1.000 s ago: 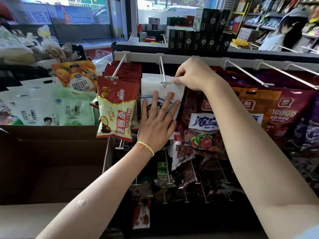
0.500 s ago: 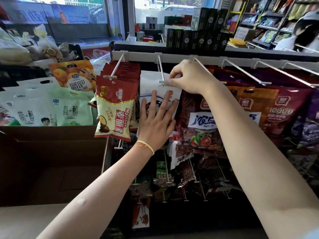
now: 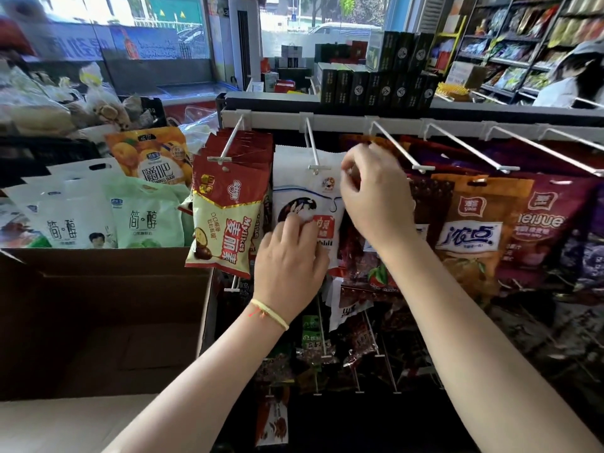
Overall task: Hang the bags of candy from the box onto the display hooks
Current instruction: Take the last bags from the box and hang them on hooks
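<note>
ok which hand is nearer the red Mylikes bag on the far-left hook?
Left. The left hand touches the white bag right beside the red Mylikes bag. The right hand is farther away, at the white bag's other edge.

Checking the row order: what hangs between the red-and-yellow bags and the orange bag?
In the head view: the white bag on its hook, then dark red bags, partly behind both hands.

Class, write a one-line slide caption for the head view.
White candy bag hangs on a white wire display hook; left hand touches it, right hand hovers beside.
</note>
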Demonstrator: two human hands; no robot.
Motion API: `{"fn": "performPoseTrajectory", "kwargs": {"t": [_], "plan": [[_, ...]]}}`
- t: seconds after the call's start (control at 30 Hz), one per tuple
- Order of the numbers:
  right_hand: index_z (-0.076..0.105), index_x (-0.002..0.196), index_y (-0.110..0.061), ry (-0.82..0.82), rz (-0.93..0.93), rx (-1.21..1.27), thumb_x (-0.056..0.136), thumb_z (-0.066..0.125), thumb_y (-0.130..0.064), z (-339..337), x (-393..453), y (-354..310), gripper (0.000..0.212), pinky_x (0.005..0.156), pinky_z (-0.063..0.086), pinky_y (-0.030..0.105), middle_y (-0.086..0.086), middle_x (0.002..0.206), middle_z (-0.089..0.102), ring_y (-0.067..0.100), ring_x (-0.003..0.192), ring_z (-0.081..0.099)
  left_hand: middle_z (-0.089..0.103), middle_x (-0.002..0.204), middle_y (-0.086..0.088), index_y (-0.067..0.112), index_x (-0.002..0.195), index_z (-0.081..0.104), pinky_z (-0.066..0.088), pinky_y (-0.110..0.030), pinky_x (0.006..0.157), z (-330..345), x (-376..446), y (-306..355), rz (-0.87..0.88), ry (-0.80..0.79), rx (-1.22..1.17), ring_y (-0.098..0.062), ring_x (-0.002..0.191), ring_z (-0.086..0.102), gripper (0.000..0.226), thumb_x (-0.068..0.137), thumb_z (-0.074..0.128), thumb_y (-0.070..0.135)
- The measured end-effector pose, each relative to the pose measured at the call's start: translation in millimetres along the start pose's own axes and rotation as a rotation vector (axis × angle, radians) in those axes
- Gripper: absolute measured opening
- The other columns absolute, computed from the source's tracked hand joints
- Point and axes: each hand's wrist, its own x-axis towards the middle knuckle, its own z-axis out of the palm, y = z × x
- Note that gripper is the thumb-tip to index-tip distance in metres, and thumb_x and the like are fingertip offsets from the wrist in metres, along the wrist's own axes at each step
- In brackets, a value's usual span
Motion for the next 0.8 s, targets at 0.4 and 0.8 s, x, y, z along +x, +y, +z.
{"fn": "performPoseTrajectory", "kwargs": {"t": [0.4, 0.8], "plan": [[0.062, 0.112, -0.004, -0.101, 0.332, 0.148, 0.094, 0.060, -0.006, 15, -43, -11, 0.018, 0.072, 0.053, 0.025, 0.008, 0.104, 0.061, 0.018, 0.085, 0.061, 0.070, 0.091, -0.015, 0.006, 0.089, 0.067, 0.052, -0.030, 0.058, 9, -26, -8, -1.154, -0.501, -0.927, -0.024, 0.073, 0.067, 0.031, 0.095, 0.064, 0.036], [0.028, 0.149, -0.018, -0.810, 0.246, 0.124, 0.060, 0.081, -0.065, 24, 74, 6, 0.114, 0.114, 0.032, 0.051, 0.006, 0.127, 0.059, 0.027, 0.126, 0.051, 0.067, 0.131, -0.010, 0.019, 0.121, 0.066, 0.054, -0.040, 0.090, 30, -11, -11, -1.493, -0.247, -1.899, -0.026, 0.120, 0.062, 0.044, 0.079, 0.075, 0.029]]}}
